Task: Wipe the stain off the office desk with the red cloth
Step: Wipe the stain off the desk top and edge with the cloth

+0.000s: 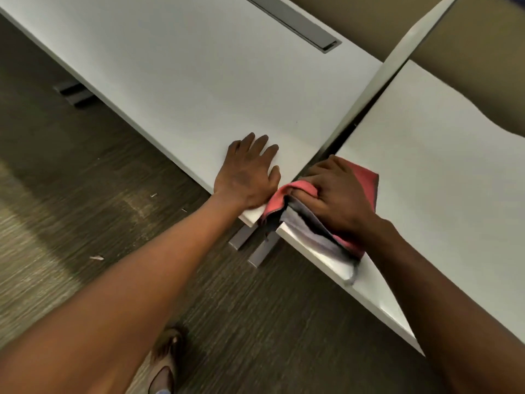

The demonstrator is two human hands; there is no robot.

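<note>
My right hand (338, 197) presses a red cloth (366, 180) with a grey underside onto the near corner of the right-hand white desk (443, 177). Part of the cloth drapes across the gap onto the corner of the left-hand white desk (184, 81) and hangs a little over the front edges. My left hand (247, 173) lies flat, fingers spread, on the near corner of the left desk, right beside the cloth. I can make out no stain; the cloth and hand cover the spot beneath them.
A thin white divider panel (397, 58) rises between the two desks. A grey cable slot (295, 21) runs along the back of the left desk. Grey desk feet (255, 245) stand on the dark carpet (85, 166) below. A shoe (164, 362) shows at the bottom.
</note>
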